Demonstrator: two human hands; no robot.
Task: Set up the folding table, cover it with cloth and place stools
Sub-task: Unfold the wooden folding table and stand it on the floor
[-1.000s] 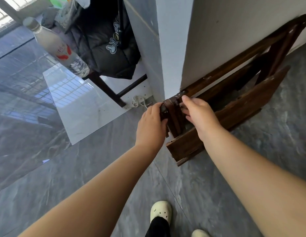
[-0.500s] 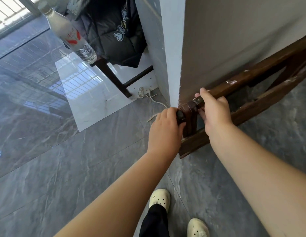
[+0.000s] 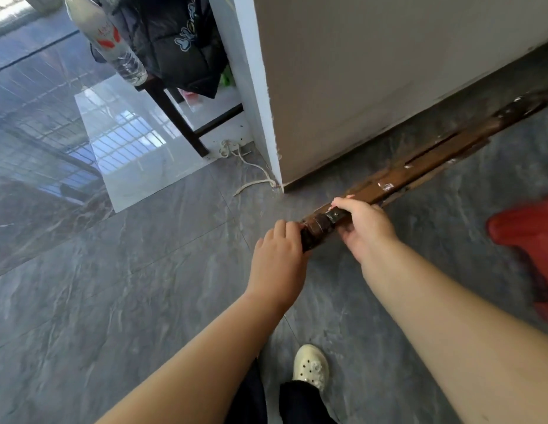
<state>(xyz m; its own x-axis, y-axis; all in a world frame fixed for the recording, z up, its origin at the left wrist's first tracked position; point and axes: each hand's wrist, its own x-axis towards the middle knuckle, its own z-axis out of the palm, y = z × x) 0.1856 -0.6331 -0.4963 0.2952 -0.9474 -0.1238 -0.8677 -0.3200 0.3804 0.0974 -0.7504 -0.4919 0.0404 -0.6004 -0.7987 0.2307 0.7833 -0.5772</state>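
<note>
Head view, looking down at the grey tiled floor (image 3: 144,286) beside a white wall corner (image 3: 260,117). The folded wooden table (image 3: 419,166) is seen edge-on, its dark, worn frame running from the hands up and to the right, close along the base of the wall. Both hands hold its near end: the left hand (image 3: 280,264) is closed around the end of the frame, and the right hand (image 3: 366,228) wraps it just beyond, thumb on top beside a dark metal fitting (image 3: 335,215). Whether the far end rests on the floor or is lifted cannot be told.

Risks, as judged from this position:

1. Pinching. The fingers sit next to the fitting and the seam between the folded members; if the frame shifts or begins to open under its own weight, a finger could be caught.
2. Slipping. All support is at 1 end, so a long, heavy frame may twist or drop, and a foot in a pale clog (image 3: 311,367) stands just below the hands.
3. Scraping. The frame lies close to the wall, and a swing outward could mark the paint or drag on the tiles.
4. Snagging. A loose white cord (image 3: 254,175) lies on the floor at the corner, near the path of the feet.
5. Collision. A red object (image 3: 529,240), partly out of frame, lies on the floor to the right, where the table might be swung open. A water bottle (image 3: 107,41) stands on dark furniture well to the left and seems clear of the move.

No cloth is identifiable.
</note>
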